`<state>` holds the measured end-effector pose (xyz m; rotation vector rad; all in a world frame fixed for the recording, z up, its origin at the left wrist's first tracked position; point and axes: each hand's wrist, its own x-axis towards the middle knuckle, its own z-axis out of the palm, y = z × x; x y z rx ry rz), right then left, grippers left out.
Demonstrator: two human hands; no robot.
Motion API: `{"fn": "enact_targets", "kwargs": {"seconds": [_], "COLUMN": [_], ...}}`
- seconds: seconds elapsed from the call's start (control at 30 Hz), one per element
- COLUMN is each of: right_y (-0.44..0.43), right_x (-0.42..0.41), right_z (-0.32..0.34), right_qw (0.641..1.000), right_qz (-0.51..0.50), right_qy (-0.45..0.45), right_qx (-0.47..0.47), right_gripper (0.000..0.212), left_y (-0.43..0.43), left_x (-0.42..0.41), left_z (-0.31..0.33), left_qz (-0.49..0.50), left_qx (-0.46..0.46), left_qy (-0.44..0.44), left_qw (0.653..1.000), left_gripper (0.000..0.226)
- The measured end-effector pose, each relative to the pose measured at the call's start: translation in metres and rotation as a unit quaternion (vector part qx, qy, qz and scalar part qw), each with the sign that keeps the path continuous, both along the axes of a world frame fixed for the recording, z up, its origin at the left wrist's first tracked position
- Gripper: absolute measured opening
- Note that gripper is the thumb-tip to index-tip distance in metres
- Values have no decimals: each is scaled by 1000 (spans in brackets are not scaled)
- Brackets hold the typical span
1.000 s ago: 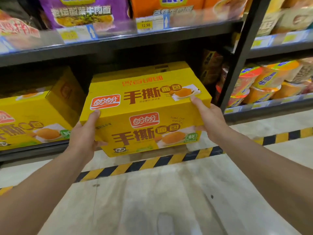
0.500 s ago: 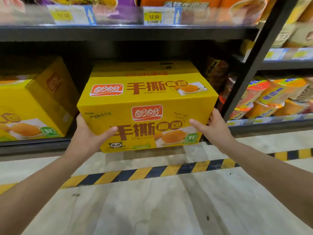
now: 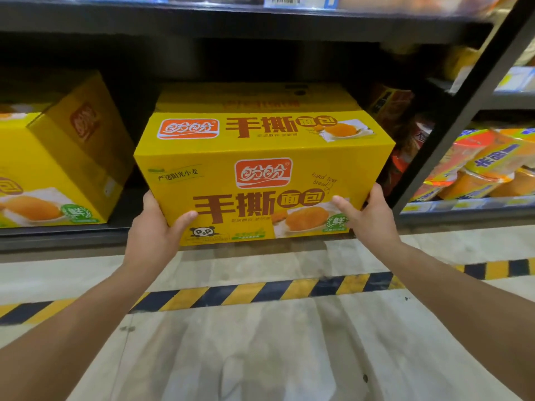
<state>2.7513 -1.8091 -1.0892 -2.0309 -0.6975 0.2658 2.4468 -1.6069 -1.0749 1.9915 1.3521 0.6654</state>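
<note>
Just left, angled on shelf: same-print carton (image 3: 58,169). Directly behind: third carton (image 3: 254,96). To right: black upright (image 3: 463,117), noodle cups (image 3: 477,169). Held item: yellow bread carton (image 3: 260,175), level, at front edge of bottom shelf (image 3: 58,238). Grip: left hand (image 3: 153,235) clasps lower-left corner, right hand (image 3: 373,218) lower-right; thumbs across front face, fingers hidden. Smooth printed cardboard, rectangular.

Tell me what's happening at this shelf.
A person's left hand and right hand grip a yellow bread carton at its lower front corners, thumbs on the printed face. The carton is at the front edge of the bottom shelf, ahead of a matching carton deeper in. A third carton stands to the left. Whether the held one rests on the shelf cannot be told.
</note>
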Motion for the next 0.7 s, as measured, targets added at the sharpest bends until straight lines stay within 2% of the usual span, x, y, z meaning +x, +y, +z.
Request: {"fn": "enact_targets", "kwargs": {"seconds": [0.7], "right_y": [59], "right_x": [38], "right_z": [-8], "right_qw": [1000], "right_qz": [3], "right_qy": [11], "right_qx": [26], "right_gripper": [68], "left_y": [53], "left_x": [38], "left_z": [-6], "left_qz": [17], "left_qx": [14], "left_qy": [-7], "left_qw": [1000], "left_gripper": [69]}}
